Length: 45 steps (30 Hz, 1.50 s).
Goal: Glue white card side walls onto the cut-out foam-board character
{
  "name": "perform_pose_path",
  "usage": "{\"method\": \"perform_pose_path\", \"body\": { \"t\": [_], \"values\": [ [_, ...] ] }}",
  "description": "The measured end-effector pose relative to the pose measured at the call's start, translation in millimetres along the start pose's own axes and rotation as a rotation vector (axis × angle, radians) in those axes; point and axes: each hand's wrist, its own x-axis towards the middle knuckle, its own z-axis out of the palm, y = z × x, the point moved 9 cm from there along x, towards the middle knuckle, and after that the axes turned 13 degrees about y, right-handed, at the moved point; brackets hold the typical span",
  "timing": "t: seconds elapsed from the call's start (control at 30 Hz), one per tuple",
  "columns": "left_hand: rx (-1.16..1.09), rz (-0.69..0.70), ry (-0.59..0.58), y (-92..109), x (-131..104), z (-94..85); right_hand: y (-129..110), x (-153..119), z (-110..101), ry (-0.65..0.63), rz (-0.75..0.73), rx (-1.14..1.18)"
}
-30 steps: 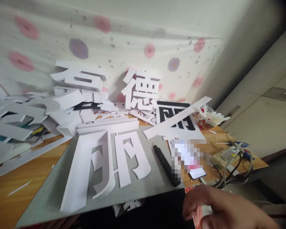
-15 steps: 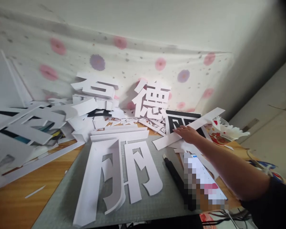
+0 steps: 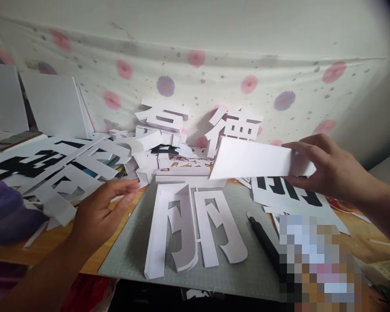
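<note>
My right hand (image 3: pixel 331 169) grips one end of a flat white foam-board strip (image 3: pixel 253 158), raised above the mat with its length pointing left. My left hand (image 3: pixel 104 212) is held over the mat's left edge, fingers stretched and thumb apart, with nothing in it. Between and below the hands, a white foam-board character (image 3: pixel 208 236) lies on the grey-green cutting mat (image 3: pixel 130 258). Upright side walls (image 3: pixel 155 242) stand along edges of its left half; the right half looks flat. Behind it lie narrow white strips (image 3: pixel 188 178).
A black pen-like tool (image 3: pixel 263 236) lies on the mat's right, near a pixelated patch. Behind stand finished white characters (image 3: pixel 162 117). Cut-out scraps (image 3: pixel 58 195) and white boards (image 3: pixel 52 104) crowd the left. A printed black character sheet (image 3: pixel 289 203) lies at right.
My right hand has lifted the white strip off the printed sheet and brought it nearer. My left hand has come into view. The camera view has turned left.
</note>
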Motion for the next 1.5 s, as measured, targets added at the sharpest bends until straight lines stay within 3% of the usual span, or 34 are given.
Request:
{"method": "perform_pose_path", "body": {
  "t": [0.1,0.17,0.23,0.33,0.47,0.63,0.8,1.27,1.4,1.5],
  "values": [
    [-0.362,-0.065,-0.019,18,18,8.2,-53,19,-5,0.005,-0.099,0.118],
    [-0.536,-0.053,-0.086,35,29,19.8,-75,25,11,-0.032,-0.135,0.098],
    [-0.546,-0.057,-0.152,40,36,33.7,-88,28,33,-0.055,-0.144,0.061],
    [-0.421,-0.122,-0.196,22,41,54.6,-97,27,68,-0.083,-0.117,0.064],
    [-0.443,-0.177,-0.232,-10,38,80.2,-108,12,104,-0.149,-0.072,0.108],
    [-0.394,-0.150,-0.259,-36,29,101.1,-118,-12,128,-0.187,-0.064,0.122],
    [-0.328,-0.121,-0.250,-45,22,106.2,-118,-26,142,-0.206,-0.063,0.115],
    [-0.088,0.005,-0.254,-41,17,107.0,-121,-27,144,-0.202,-0.039,0.104],
    [-0.083,0.011,-0.262,-38,18,108.6,-111,-31,119,-0.199,-0.017,0.136],
    [-0.059,0.032,-0.247,-34,20,107.5,-96,-57,86,-0.251,-0.013,0.172]
  ]
}}
